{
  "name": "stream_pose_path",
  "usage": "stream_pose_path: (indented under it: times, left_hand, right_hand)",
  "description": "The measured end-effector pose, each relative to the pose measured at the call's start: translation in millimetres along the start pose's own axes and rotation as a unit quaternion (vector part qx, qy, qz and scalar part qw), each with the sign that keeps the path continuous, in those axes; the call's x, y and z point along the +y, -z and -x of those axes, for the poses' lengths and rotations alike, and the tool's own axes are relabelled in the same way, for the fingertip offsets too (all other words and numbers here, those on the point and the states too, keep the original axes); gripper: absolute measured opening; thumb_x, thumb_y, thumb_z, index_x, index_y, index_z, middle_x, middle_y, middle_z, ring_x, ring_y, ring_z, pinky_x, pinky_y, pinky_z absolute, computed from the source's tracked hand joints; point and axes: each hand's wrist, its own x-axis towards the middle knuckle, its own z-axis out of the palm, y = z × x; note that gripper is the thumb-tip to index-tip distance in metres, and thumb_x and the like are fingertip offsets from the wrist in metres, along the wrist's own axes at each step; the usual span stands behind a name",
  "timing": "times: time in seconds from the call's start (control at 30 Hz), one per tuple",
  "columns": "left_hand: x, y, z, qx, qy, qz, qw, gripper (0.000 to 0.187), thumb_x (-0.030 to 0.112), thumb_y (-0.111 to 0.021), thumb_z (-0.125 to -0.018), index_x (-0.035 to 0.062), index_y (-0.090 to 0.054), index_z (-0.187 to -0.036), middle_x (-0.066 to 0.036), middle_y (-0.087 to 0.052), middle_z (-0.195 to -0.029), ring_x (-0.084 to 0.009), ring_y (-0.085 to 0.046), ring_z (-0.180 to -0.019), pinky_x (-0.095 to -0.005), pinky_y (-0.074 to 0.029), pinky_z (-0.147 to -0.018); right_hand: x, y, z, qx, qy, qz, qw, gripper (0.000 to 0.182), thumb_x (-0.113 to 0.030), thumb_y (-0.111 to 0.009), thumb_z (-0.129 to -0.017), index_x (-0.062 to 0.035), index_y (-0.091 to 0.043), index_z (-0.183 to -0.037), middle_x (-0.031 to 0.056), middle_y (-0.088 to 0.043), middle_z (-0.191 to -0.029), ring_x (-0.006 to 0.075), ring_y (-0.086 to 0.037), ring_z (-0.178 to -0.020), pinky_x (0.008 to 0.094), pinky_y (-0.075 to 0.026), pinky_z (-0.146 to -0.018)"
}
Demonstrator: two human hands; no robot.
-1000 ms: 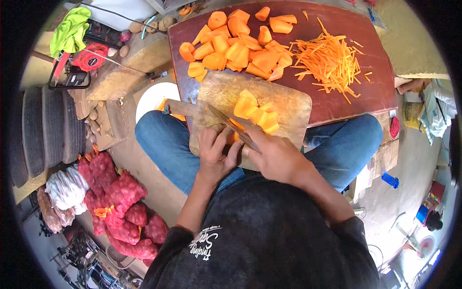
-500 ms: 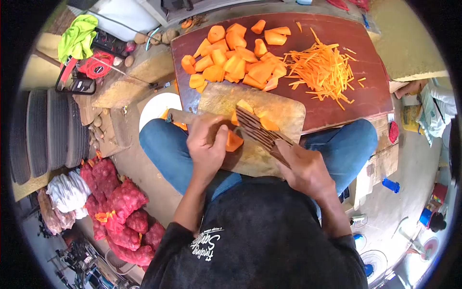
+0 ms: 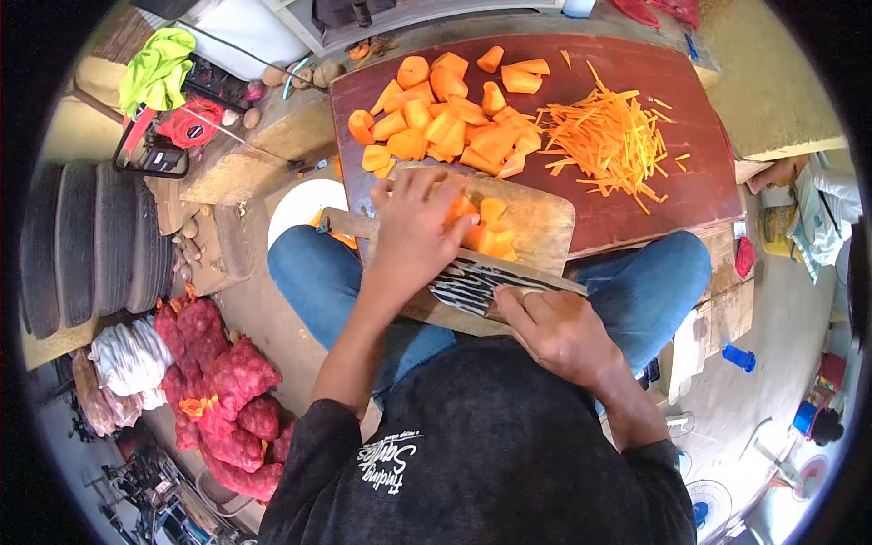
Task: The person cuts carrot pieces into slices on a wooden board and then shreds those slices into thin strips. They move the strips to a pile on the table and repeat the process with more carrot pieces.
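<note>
A wooden cutting board (image 3: 545, 222) lies over my lap at the near edge of the dark red table (image 3: 690, 195). Orange vegetable pieces (image 3: 495, 238) are on it, partly covered by my left hand (image 3: 418, 222), whose fingers are spread over them. My right hand (image 3: 568, 336) is wrapped round the handle of a broad knife with a striped blade (image 3: 463, 283), lying flat-side up just below the pieces. Further up the table are several chunks of orange vegetable (image 3: 445, 109) on the left and a heap of thin orange strips (image 3: 609, 141) on the right.
A white round container (image 3: 292, 202) stands left of my knee. Red net sacks (image 3: 238, 377) and stacked tyres (image 3: 77, 250) are at the left. A blue object (image 3: 739, 356) lies on the floor at the right, and a fan (image 3: 708, 509) stands lower right.
My left hand has moved up and opened over the pieces on the board. The knife has swung from upright slant to nearly level and moved down toward me, its striped side now facing up.
</note>
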Motion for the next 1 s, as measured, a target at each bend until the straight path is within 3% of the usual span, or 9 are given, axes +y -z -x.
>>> stream_pose_path:
  times: [0.1, 0.2, 0.33, 0.4, 0.5, 0.6, 0.7, 0.9, 1.0]
  left_hand:
    - [-9, 10, 13, 0.086, 0.050, 0.084, 0.992, 0.030, 0.020, -0.086, -0.088, 0.0050, -0.078, -0.113, -0.013, -0.072, -0.111, -0.0355, -0.065, -0.109, -0.0474, -0.044, -0.102]
    - [-17, 29, 45, 0.051, 0.150, 0.122, 0.980, 0.031, 0.016, -0.086, -0.087, 0.0039, -0.079, -0.115, -0.013, -0.072, -0.111, -0.0357, -0.067, -0.114, -0.0449, -0.048, -0.099]
    - [-19, 37, 79, -0.087, 0.119, 0.253, 0.956, 0.045, 0.013, -0.087, -0.086, 0.0047, -0.076, -0.128, -0.017, -0.069, -0.120, -0.0365, -0.066, -0.113, -0.0456, -0.052, -0.101]
    - [-11, 33, 82, -0.123, 0.070, 0.185, 0.973, 0.058, 0.010, -0.088, -0.084, 0.0059, -0.070, -0.138, -0.020, -0.064, -0.124, -0.0407, -0.065, -0.114, -0.0475, -0.053, -0.103]
    - [-7, 22, 80, -0.145, 0.026, 0.107, 0.983, 0.066, 0.010, -0.087, -0.082, 0.0057, -0.066, -0.143, -0.022, -0.062, -0.121, -0.0450, -0.063, -0.115, -0.0496, -0.054, -0.102]
    - [-6, 17, 80, -0.145, 0.053, 0.134, 0.979, 0.067, 0.013, -0.088, -0.080, 0.0028, -0.065, -0.142, -0.024, -0.063, -0.121, -0.0452, -0.064, -0.114, -0.0500, -0.055, -0.101]
    - [-3, 15, 82, -0.103, 0.077, 0.123, 0.984, 0.071, 0.015, -0.089, -0.077, 0.0011, -0.064, -0.141, -0.025, -0.063, -0.117, -0.0453, -0.065, -0.110, -0.0506, -0.056, -0.097]
    - [-1, 11, 86, -0.073, 0.051, 0.089, 0.992, 0.075, 0.015, -0.089, -0.076, 0.0001, -0.060, -0.145, -0.025, -0.062, -0.114, -0.0450, -0.064, -0.104, -0.0521, -0.055, -0.094]
    - [5, 6, 90, -0.082, 0.080, 0.075, 0.991, 0.073, 0.016, -0.090, -0.079, 0.0042, -0.061, -0.146, -0.023, -0.067, -0.121, -0.0443, -0.066, -0.112, -0.0509, -0.054, -0.099]
  right_hand:
    - [-1, 8, 8, -0.004, -0.071, -0.091, 0.993, 0.048, -0.015, -0.085, -0.089, -0.0039, -0.071, -0.134, 0.0087, -0.073, -0.094, 0.0297, -0.074, -0.081, 0.0422, -0.059, -0.072]
    - [3, 11, 23, 0.019, -0.157, -0.159, 0.975, 0.050, -0.009, -0.087, -0.089, 0.0008, -0.070, -0.135, 0.0142, -0.079, -0.104, 0.0337, -0.079, -0.092, 0.0413, -0.063, -0.080]
    - [7, 10, 43, 0.035, -0.267, -0.293, 0.917, 0.052, -0.012, -0.086, -0.092, 0.0036, -0.068, -0.138, 0.0238, -0.079, -0.112, 0.0396, -0.079, -0.100, 0.0455, -0.063, -0.088]
    - [8, 14, 41, 0.024, -0.308, -0.353, 0.883, 0.052, -0.013, -0.086, -0.093, 0.0041, -0.068, -0.139, 0.0251, -0.079, -0.117, 0.0408, -0.079, -0.105, 0.0445, -0.063, -0.090]
    - [7, 6, 41, 0.024, -0.273, -0.369, 0.888, 0.051, -0.013, -0.085, -0.094, 0.0039, -0.067, -0.139, 0.0242, -0.079, -0.115, 0.0403, -0.079, -0.104, 0.0434, -0.062, -0.089]
    - [1, 14, 34, -0.018, -0.237, -0.346, 0.908, 0.048, -0.009, -0.083, -0.095, 0.0062, -0.068, -0.138, 0.0217, -0.079, -0.108, 0.0269, -0.079, -0.092, 0.0356, -0.059, -0.084]
    - [-5, 19, 28, -0.060, -0.245, -0.377, 0.891, 0.046, -0.015, -0.082, -0.098, -0.0001, -0.066, -0.138, 0.0233, -0.077, -0.110, 0.0437, -0.077, -0.103, 0.0449, -0.061, -0.086]
    - [-5, 5, 22, -0.046, -0.205, -0.378, 0.902, 0.034, -0.014, -0.078, -0.100, -0.0016, -0.068, -0.130, 0.0216, -0.069, -0.095, 0.0391, -0.071, -0.084, 0.0412, -0.055, -0.079]
    - [-3, 3, 17, -0.063, -0.207, -0.385, 0.897, 0.034, -0.017, -0.075, -0.102, -0.0026, -0.068, -0.132, 0.0223, -0.070, -0.097, 0.0403, -0.071, -0.087, 0.0424, -0.055, -0.080]
